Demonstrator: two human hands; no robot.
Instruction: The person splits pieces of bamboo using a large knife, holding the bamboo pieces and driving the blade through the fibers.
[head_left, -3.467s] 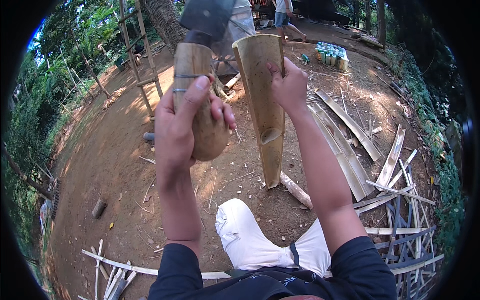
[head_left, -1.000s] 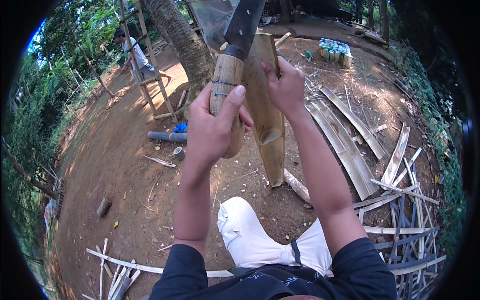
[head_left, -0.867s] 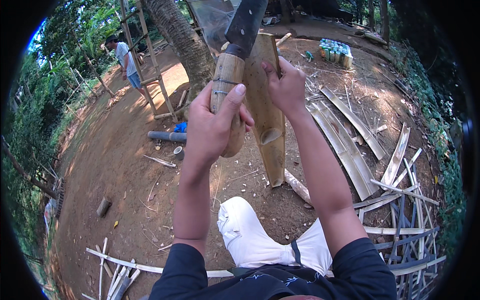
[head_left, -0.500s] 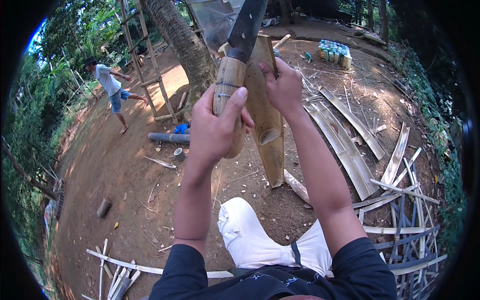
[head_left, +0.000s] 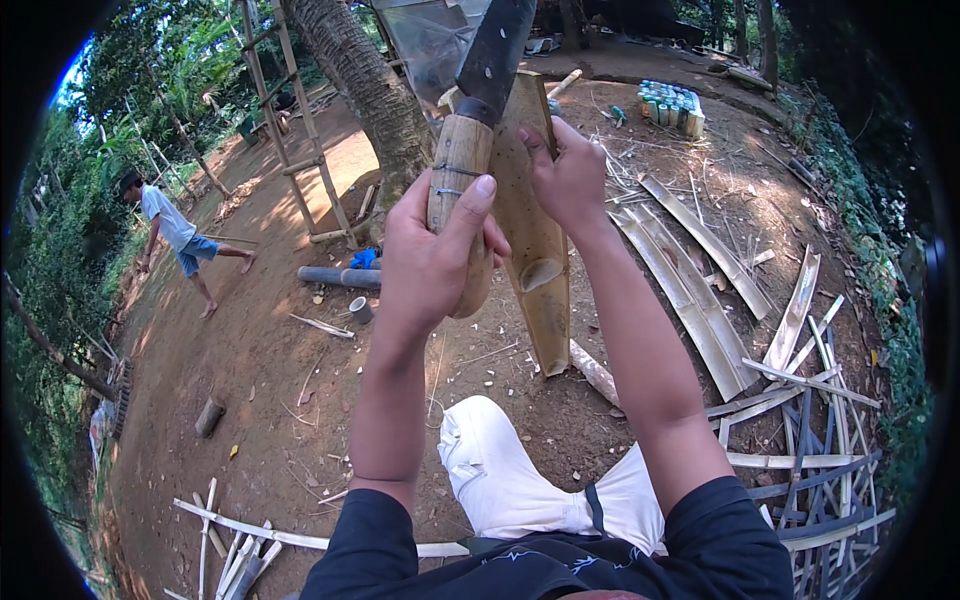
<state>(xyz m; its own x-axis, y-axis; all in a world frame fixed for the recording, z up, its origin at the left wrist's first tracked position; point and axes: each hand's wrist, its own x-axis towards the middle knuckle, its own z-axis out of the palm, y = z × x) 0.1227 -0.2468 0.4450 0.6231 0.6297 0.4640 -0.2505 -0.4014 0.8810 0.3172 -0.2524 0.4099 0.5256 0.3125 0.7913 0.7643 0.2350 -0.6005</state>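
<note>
- One split bamboo culm section [head_left: 532,222] rose before the white-trousered knees [head_left: 472,425], its edge pinched by the right hand [head_left: 570,180].
- The left hand [head_left: 432,240] wrapped a machete's [head_left: 490,62] wooden handle [head_left: 459,165].
- Splitting looked done; one node wall [head_left: 541,274] remained.
- Split bamboo lengths [head_left: 684,300] lay rightward.

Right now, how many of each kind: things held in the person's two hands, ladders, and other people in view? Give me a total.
Wooden-handled knife, in the left hand: 1
Split bamboo piece, in the right hand: 1
Ladder: 1
Other person: 1
Total: 4
</note>
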